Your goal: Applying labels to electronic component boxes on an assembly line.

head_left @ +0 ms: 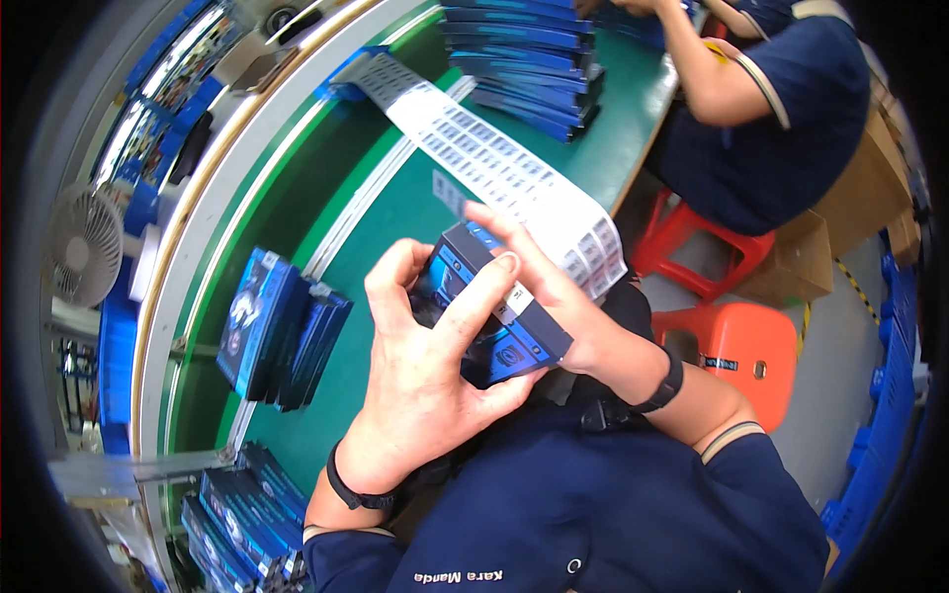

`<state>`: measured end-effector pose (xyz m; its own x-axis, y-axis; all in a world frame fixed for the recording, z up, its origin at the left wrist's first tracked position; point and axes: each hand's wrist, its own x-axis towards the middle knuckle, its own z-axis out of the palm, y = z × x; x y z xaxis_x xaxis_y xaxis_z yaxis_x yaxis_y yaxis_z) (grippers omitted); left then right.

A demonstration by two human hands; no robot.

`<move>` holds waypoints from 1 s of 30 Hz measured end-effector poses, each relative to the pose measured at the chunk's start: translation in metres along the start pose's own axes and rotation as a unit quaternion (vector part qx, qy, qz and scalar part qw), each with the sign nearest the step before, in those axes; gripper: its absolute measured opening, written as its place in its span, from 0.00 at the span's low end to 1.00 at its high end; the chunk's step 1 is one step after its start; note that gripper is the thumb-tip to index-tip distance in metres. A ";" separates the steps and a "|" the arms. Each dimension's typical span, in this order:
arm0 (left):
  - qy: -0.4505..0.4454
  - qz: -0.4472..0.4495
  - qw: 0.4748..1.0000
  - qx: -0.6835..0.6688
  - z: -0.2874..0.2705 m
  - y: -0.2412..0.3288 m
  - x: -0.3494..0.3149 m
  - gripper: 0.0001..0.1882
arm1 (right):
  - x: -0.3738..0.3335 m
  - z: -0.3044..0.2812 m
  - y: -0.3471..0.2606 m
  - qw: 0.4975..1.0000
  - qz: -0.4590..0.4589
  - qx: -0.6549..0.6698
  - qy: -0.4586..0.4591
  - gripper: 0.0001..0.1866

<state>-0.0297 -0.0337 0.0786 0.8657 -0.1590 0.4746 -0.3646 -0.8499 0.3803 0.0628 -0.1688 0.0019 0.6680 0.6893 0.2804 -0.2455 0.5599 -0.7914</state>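
Between my two hands is a small black and blue box point(542, 341), tilted above my lap. My left hand point(420, 361) grips it, with fingers bent over its upper left part and the thumb under its lower edge. On the far side, my right hand point(554, 292) wraps the box, partly hidden by it. A small white label point(516, 299) shows on the narrow side, close to a left fingertip. A short strip of labels point(448, 192) lies just beyond the right fingertips; whether they touch it is unclear. A long label sheet point(514, 183) runs behind the hands.
Blue boxes point(262, 321) stand on the green table point(371, 242) at left; more boxes point(237, 514) lie near lower left. A tall stack point(524, 59) rises at the back. At right, a co-worker point(791, 119) sits near an orange stool point(736, 351). A fan point(84, 245) is far left.
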 end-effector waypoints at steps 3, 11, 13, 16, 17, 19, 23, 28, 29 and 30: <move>0.062 0.003 0.991 0.115 -0.036 0.000 0.005 0.41 | -0.004 0.002 -0.012 0.992 0.008 -0.117 0.043 0.35; 0.079 -0.178 0.916 0.352 -0.107 -0.082 -0.009 0.31 | 0.000 -0.037 -0.031 0.972 -0.042 -0.212 0.093 0.18; 0.030 -0.217 0.925 0.309 -0.114 -0.109 -0.025 0.30 | 0.010 -0.040 -0.033 0.974 -0.045 -0.190 0.115 0.13; -0.044 -0.254 0.897 0.358 -0.104 -0.123 -0.032 0.29 | 0.020 -0.059 -0.031 0.961 -0.021 -0.230 0.151 0.08; -0.046 -0.250 0.900 0.353 -0.097 -0.121 -0.028 0.29 | 0.022 -0.064 -0.031 0.952 0.001 -0.264 0.153 0.07; 0.054 -0.139 0.900 0.409 -0.082 -0.109 -0.021 0.29 | 0.026 -0.068 -0.022 0.946 0.000 -0.280 0.166 0.06; 0.048 -0.079 0.970 0.225 -0.040 -0.073 0.001 0.29 | 0.029 -0.072 -0.008 0.921 0.003 -0.348 0.176 0.05; -0.045 -0.096 0.989 0.100 0.001 -0.063 0.004 0.29 | 0.031 -0.069 0.001 0.888 0.009 -0.424 0.176 0.05; -0.055 -0.096 0.990 0.090 0.007 -0.063 0.005 0.29 | 0.031 -0.069 0.003 0.887 0.010 -0.424 0.181 0.05; -0.061 -0.092 0.989 0.094 0.013 -0.065 0.005 0.29 | 0.031 -0.070 0.004 0.887 0.012 -0.425 0.180 0.05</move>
<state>0.0029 0.0139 0.0465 0.9506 -0.0415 0.3076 -0.1358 -0.9467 0.2920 0.1317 -0.1774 -0.0305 0.8888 0.4186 0.1868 0.2529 -0.1078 -0.9615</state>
